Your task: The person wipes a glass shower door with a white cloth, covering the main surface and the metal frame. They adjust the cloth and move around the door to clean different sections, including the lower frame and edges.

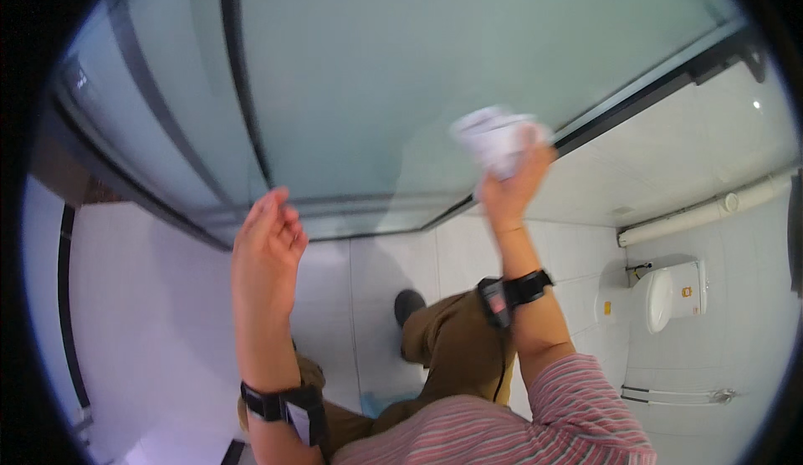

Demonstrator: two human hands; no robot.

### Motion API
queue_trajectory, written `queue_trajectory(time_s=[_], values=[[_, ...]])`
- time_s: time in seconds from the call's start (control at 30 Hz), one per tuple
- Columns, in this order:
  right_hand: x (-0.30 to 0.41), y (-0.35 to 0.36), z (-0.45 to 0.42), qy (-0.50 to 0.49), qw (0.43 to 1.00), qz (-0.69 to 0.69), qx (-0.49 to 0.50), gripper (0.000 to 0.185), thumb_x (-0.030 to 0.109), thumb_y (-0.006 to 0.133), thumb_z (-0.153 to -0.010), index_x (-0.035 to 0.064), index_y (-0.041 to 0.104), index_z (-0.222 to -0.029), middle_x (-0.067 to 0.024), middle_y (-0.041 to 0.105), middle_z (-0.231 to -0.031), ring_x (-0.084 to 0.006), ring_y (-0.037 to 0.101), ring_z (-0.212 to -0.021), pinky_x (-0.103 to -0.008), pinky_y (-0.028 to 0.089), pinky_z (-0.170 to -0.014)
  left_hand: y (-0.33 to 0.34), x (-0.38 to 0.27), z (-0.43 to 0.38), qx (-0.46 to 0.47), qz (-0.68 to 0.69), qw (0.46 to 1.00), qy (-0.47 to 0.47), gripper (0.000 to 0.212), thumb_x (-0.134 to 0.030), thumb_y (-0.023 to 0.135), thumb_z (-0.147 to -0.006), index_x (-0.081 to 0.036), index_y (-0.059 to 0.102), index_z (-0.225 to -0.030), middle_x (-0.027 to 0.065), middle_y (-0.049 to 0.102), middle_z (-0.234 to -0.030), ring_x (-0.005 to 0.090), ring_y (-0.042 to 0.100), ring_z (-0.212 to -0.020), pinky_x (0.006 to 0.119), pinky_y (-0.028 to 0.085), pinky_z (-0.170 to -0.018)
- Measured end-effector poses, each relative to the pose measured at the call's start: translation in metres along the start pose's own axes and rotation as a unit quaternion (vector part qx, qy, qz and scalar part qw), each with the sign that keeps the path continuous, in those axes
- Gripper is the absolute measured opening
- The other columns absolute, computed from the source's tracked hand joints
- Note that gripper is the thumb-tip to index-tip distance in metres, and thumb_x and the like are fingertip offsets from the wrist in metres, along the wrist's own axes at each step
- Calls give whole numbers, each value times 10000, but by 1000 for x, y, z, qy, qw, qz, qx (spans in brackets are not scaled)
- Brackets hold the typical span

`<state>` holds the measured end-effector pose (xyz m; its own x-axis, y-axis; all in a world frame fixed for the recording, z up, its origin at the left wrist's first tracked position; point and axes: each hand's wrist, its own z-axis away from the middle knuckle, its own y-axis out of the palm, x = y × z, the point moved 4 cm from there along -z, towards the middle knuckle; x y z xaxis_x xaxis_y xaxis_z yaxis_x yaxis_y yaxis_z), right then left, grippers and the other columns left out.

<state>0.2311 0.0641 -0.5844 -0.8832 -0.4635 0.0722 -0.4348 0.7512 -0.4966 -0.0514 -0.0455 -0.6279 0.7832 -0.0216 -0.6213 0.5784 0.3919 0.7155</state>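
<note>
A crumpled white cloth (492,139) is in my right hand (517,179), over the lower right part of a large glass shower panel (376,88). Both the cloth and the hand are somewhat blurred; whether the cloth touches the glass I cannot tell. My left hand (273,223) is near the dark vertical frame (241,82) of the glass, its fingers loosely curled with nothing seen in them. Whether its fingertips touch the frame is unclear.
A white toilet (662,295) stands at the right, below a white pipe (709,211) along the wall. Dark metal framing (627,110) edges the glass. Light tiles (395,264) cover the floor. Something light blue (376,404) lies on the floor near my legs.
</note>
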Motion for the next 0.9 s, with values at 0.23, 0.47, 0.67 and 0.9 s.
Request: queue_trajectory(time_s=[0.23, 0.47, 0.67, 0.9], values=[[-104, -33, 5, 320, 881, -317, -147, 650, -22, 584, -627, -30, 305, -1213, -166, 401, -1151, -255, 444, -1041, -375, 370, -908, -8, 0, -4, 27, 5, 1000, 3, 191, -167, 462, -876, -33, 519, -999, 8, 518, -787, 89, 480, -723, 227, 405, -672], [-117, -25, 11, 447, 764, -460, -75, 429, -8, 546, -625, -36, 467, -1046, -115, 521, -955, -268, 528, -888, -365, 444, -797, -10, -3, -1, 21, 4, 1000, 7, 194, -168, 463, -875, -30, 524, -995, 14, 521, -785, 89, 481, -716, 222, 407, -664], [-118, -28, 16, 445, 770, -447, -97, 429, -2, 528, -625, -47, 463, -1046, -132, 514, -981, -273, 525, -892, -374, 444, -796, -8, -3, -3, 19, 7, 1000, 9, 200, -162, 462, -871, -24, 527, -1002, 18, 524, -786, 90, 481, -714, 221, 405, -662], [-121, -31, 25, 483, 758, -422, -118, 433, 3, 521, -627, -46, 464, -1053, -131, 513, -989, -277, 519, -917, -380, 438, -814, -5, -3, -19, 16, 2, 1000, 6, 209, -159, 465, -868, -20, 526, -1012, 19, 520, -783, 93, 477, -719, 226, 401, -671]])
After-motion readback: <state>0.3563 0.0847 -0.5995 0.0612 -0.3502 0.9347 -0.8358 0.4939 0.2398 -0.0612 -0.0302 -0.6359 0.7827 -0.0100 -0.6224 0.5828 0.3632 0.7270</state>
